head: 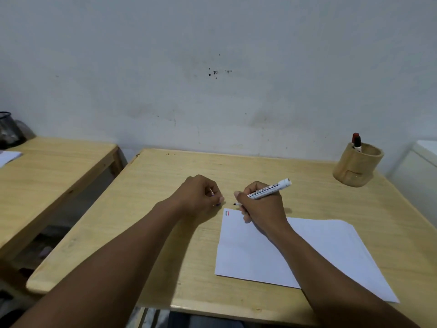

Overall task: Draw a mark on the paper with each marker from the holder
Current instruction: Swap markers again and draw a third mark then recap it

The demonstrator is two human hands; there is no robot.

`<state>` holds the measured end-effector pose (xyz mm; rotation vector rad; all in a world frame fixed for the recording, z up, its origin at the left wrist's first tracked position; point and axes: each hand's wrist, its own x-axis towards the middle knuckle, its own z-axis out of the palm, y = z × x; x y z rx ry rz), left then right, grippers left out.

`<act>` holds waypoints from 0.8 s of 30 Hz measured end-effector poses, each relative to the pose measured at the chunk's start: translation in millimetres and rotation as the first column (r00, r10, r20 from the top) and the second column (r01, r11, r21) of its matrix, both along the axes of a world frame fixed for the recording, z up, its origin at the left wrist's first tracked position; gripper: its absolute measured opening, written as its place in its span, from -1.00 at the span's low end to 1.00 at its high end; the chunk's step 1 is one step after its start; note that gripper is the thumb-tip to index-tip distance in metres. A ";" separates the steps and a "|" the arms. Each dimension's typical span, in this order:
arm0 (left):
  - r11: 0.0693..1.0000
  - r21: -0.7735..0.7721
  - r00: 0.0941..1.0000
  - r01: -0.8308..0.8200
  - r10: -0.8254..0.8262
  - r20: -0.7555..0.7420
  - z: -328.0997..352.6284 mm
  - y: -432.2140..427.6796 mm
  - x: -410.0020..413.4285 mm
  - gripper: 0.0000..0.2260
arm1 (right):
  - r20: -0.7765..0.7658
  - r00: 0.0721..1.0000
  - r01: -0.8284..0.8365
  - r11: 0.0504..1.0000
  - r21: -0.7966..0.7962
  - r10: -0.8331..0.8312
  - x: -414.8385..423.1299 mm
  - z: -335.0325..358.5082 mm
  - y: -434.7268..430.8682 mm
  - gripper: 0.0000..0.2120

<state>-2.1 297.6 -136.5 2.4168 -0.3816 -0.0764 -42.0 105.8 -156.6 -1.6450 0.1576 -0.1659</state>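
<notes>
Marker (268, 188): uncapped, white barrel with dark lettering, long axis slanted from lower left to upper right. Dark tip aimed left and slightly down, just beyond the top left corner of the paper (255, 252); blunt rear end raised toward the holder (358, 167). Tip-to-paper contact: cannot be confirmed.

Right hand (261, 204): fingers closed around the marker barrel in a writing grip, thumb on the near side. Heel of the hand resting on the upper edge of the paper.

Left hand (201, 196): curled into a loose fist on the bare table (165, 233), just left of the paper's top left corner. Something small and bluish pinched at the fingertips, possibly a cap (216, 202); too small to identify with certainty.

Paper: white sheet lying flat, right of centre on the table, long axis running away to the lower right. Short stacked marks (227, 213) in the top left corner, one red and at least one dark.

Holder: wooden cup, far right corner of the table, well apart from both hands. Two markers standing upright inside, one with a red cap (355, 138), one with a black cap (358, 143).

Second table (47, 171) to the left, apart from the first, carrying a dark mesh container (8, 129) at its far end. Path between hands and holder: unobstructed.
</notes>
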 end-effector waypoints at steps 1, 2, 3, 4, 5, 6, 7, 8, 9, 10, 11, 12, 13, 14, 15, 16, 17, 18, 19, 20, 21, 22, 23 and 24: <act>1.000 0.013 1.000 0.004 -0.005 0.004 1.1 -0.8 -0.4 -0.89 | 0.009 1.000 0.002 1.000 -0.020 -0.002 -0.7 -1.7 1.1 -0.76; 1.000 0.029 1.000 0.009 -0.009 0.004 2.7 -1.9 -0.4 -0.88 | 0.012 1.000 -0.002 0.999 -0.043 0.002 -0.9 -3.3 1.6 -0.76; 0.999 0.049 1.000 0.017 -0.017 0.002 4.3 -3.1 0.1 -0.87 | 0.016 1.000 -0.008 0.998 -0.067 0.009 -1.4 -4.2 1.7 -0.76; 0.997 0.072 0.999 0.032 -0.031 -0.006 6.3 -4.7 0.5 -0.86 | 0.020 1.000 -0.015 0.996 -0.092 0.017 -1.7 -4.9 1.6 -0.75; 0.994 0.097 0.998 0.054 -0.053 -0.017 7.8 -6.4 0.9 -0.86 | 0.022 0.999 -0.022 0.993 -0.116 0.024 -1.7 -6.0 1.5 -0.75; 0.990 0.117 0.997 0.075 -0.073 -0.029 8.7 -7.7 0.8 -0.87 | 0.025 0.999 -0.027 0.991 -0.134 0.030 -1.6 -6.7 1.6 -0.75; 0.989 0.119 0.996 0.084 -0.079 -0.042 8.7 -8.1 0.8 -0.89 | 0.029 0.999 -0.031 0.989 -0.147 0.035 -1.6 -7.4 1.8 -0.76; 0.992 0.102 0.996 0.076 -0.070 -0.062 7.5 -7.3 1.1 -0.91 | 0.033 0.999 -0.034 0.987 -0.155 0.039 -1.9 -7.8 2.1 -0.76; 0.996 0.066 0.994 0.059 -0.053 -0.090 5.6 -5.2 1.9 -0.94 | 0.039 0.998 -0.036 0.987 -0.156 0.042 -2.0 -8.3 2.5 -0.76; 0.999 0.019 0.991 0.039 -0.036 -0.127 4.6 -2.4 2.3 -0.92 | 0.044 0.998 -0.039 0.987 -0.154 0.046 -2.1 -8.8 2.5 -0.76; 0.999 -0.027 0.985 0.026 -0.030 -0.172 4.2 0.9 3.4 -0.88 | 0.051 0.997 -0.044 0.988 -0.150 0.052 -2.1 -9.2 2.8 -0.76; 0.998 -0.061 0.975 0.027 -0.040 -0.221 4.7 4.5 5.2 -0.82 | 0.056 0.997 -0.052 0.987 -0.150 0.061 -2.2 -9.6 2.9 -0.75; 0.996 -0.083 0.962 0.043 -0.063 -0.264 5.7 7.6 6.6 -0.75 | 0.059 0.996 -0.062 0.986 -0.154 0.072 -2.4 -10.0 3.2 -0.75; 0.994 -0.093 0.951 0.062 -0.087 -0.296 7.8 9.5 6.5 -0.67 | 0.058 0.995 -0.070 0.985 -0.156 0.080 -2.5 -10.4 3.4 -0.73; 0.993 -0.094 0.944 0.072 -0.099 -0.316 8.7 10.7 5.5 -0.57 | 0.056 0.995 -0.075 0.985 -0.155 0.084 -2.6 -10.7 3.3 -0.72; 0.993 -0.087 0.941 0.078 -0.102 -0.324 9.5 10.9 3.6 -0.48 | 0.054 0.995 -0.077 0.985 -0.154 0.087 -2.5 -10.8 2.8 -0.71; 0.994 -0.071 0.941 0.081 -0.100 -0.324 9.6 10.4 1.5 -0.39 | 0.054 0.995 -0.080 0.985 -0.154 0.089 -2.2 -11.2 2.4 -0.70; 0.995 -0.048 0.943 0.087 -0.098 -0.318 8.8 9.8 0.0 -0.34 | 0.054 0.994 -0.083 0.984 -0.156 0.093 -2.0 -11.6 2.3 -0.69; 0.995 -0.023 0.946 0.098 -0.100 -0.307 7.6 9.2 -0.7 -0.30 | 0.053 0.994 -0.085 0.983 -0.161 0.095 -1.7 -12.2 2.5 -0.69; 0.994 0.000 0.950 0.107 -0.102 -0.296 6.5 8.7 -1.0 -0.29 | 0.051 0.994 -0.088 0.982 -0.166 0.098 -1.4 -12.9 2.8 -0.70; 0.993 0.013 0.952 0.113 -0.105 -0.286 5.4 8.5 -0.6 -0.29 | 0.048 0.994 -0.091 0.981 -0.170 0.101 -0.8 -13.9 3.1 -0.71; 0.993 0.020 0.955 0.115 -0.105 -0.278 4.6 8.4 -0.3 -0.30 | 0.044 0.994 -0.095 0.981 -0.170 0.104 -0.2 -14.7 3.1 -0.72; 0.993 0.018 0.956 0.116 -0.106 -0.274 3.9 8.5 0.1 -0.31 | 0.040 0.993 -0.100 0.981 -0.165 0.108 0.1 -15.3 3.0 -0.74; 0.993 0.010 0.955 0.116 -0.109 -0.275 3.8 8.3 0.3 -0.32 | 0.037 0.992 -0.110 0.982 -0.157 0.117 -0.1 -15.3 2.5 -0.76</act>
